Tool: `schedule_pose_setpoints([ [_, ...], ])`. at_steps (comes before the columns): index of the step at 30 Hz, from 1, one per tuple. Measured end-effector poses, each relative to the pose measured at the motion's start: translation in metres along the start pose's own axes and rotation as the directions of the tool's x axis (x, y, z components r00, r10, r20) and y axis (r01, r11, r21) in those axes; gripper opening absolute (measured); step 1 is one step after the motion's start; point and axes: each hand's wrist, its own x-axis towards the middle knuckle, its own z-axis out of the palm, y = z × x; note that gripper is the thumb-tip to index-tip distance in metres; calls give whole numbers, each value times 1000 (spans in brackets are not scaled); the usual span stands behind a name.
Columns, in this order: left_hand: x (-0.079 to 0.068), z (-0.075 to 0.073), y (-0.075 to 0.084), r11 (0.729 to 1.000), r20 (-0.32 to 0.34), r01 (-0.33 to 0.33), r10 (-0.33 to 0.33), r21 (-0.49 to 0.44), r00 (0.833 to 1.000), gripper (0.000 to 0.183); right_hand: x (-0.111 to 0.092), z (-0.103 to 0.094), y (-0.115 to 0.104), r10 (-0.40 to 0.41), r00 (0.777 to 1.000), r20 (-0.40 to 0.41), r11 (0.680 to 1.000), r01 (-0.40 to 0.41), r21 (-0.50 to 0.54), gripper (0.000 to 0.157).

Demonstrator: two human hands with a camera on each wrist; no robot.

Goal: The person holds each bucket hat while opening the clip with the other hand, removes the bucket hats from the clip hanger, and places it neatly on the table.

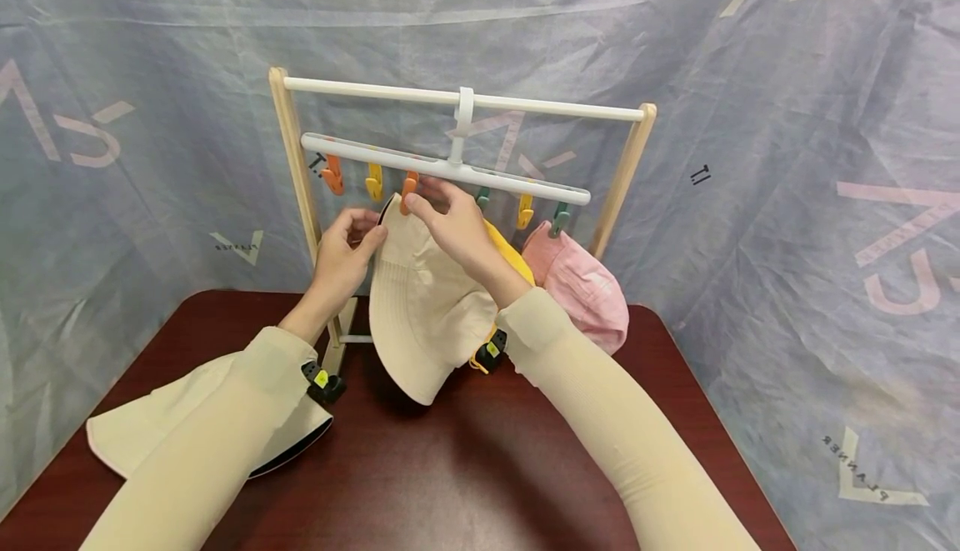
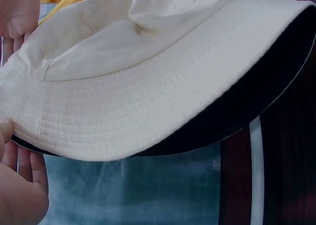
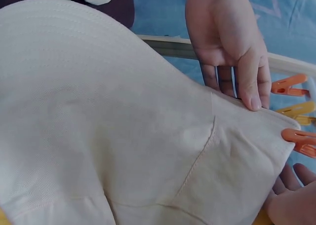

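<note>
A cream bucket hat [image 1: 431, 293] with a dark lining hangs brim-side left under the white clip hanger [image 1: 390, 156]. In the right wrist view an orange clip [image 3: 298, 137] bites the hat's upper corner. My left hand [image 1: 341, 255] pinches the brim edge, thumb in front and fingers behind. My right hand [image 1: 461, 230] is beside that clip, with thumb and fingers apart at the hat's edge; in the right wrist view its fingers [image 3: 292, 178] lie just below the clip. Behind the cream hat, a yellow hat [image 1: 510, 251] is partly hidden.
A pink hat [image 1: 581, 293] hangs from a green clip [image 1: 558, 219] at the right. Another pale hat [image 1: 172, 397] lies on the dark red table [image 1: 420, 476], partly under my left sleeve. A wooden frame [image 1: 626, 176] carries the hanger; other clips, including a yellow one [image 1: 374, 182], dangle.
</note>
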Motion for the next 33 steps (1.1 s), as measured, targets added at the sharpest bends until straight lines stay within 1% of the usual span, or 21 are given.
schedule_pose_setpoints([
  [4, -1, 2, 1, 1000, -8, 20, -20, -2, 1000, 34, 4, 3, 0, 16, 1000, -13, 998, -15, 57, 55],
  [6, -3, 4, 5, 999, -8, 32, -32, -7, 999, 33, 6, 5, 0, 24, 1000, -20, 996, -22, 83, 54],
  [10, -10, 5, 22, 999, -4, 45, -46, -17, 999, 31, 9, 7, -1, 34, 999, -23, 989, -31, 144, 51],
  [13, -14, 5, 31, 999, 1, 36, -36, -17, 999, 31, 10, 7, -1, 34, 999, -18, 981, -30, 193, 50],
  [17, -17, 4, 34, 1000, 1, 22, -22, -17, 1000, 32, 11, 7, 1, 26, 1000, -11, 970, -23, 240, 48],
  [23, -17, 6, 36, 999, -4, 30, -30, -24, 1000, 31, 13, 7, 4, 13, 1000, -18, 965, -8, 261, 47],
  [29, -19, 5, 38, 998, -17, 47, -48, -37, 999, 29, 15, 7, 5, 4, 1000, -13, 967, 0, 254, 44],
  [33, -21, 6, 39, 998, -19, 56, -56, -26, 998, 29, 16, 7, 4, -1, 1000, -17, 969, 5, 248, 42],
])
